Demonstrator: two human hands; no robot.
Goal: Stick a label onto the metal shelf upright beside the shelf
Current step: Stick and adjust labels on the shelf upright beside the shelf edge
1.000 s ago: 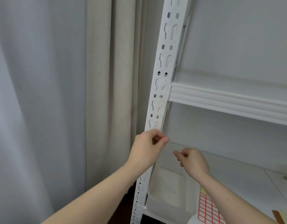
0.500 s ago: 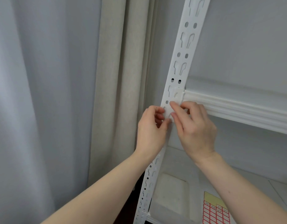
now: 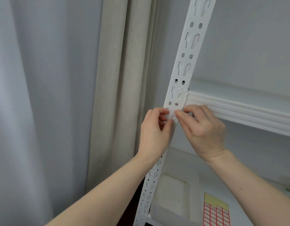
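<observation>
Two hands, left hand point(image 3: 153, 132) and right hand point(image 3: 204, 131), pinch a small white paper label point(image 3: 172, 116) against the white perforated metal shelf upright point(image 3: 185, 66), just below the white ribbed shelf beam point(image 3: 239, 110). Thin, limp, light: best held by its edges.

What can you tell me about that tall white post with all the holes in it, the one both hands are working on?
The white perforated metal upright looks like painted steel, punched with repeating pairs of small oval holes and larger keyhole-shaped slots. It runs the full height of the view, appearing to lean in this wide-angle picture. A ribbed white shelf beam joins its right edge. Just below that joint, the left hand and right hand touch its face with their fingertips, holding a small pale label against it. Beige curtain hangs behind.
</observation>
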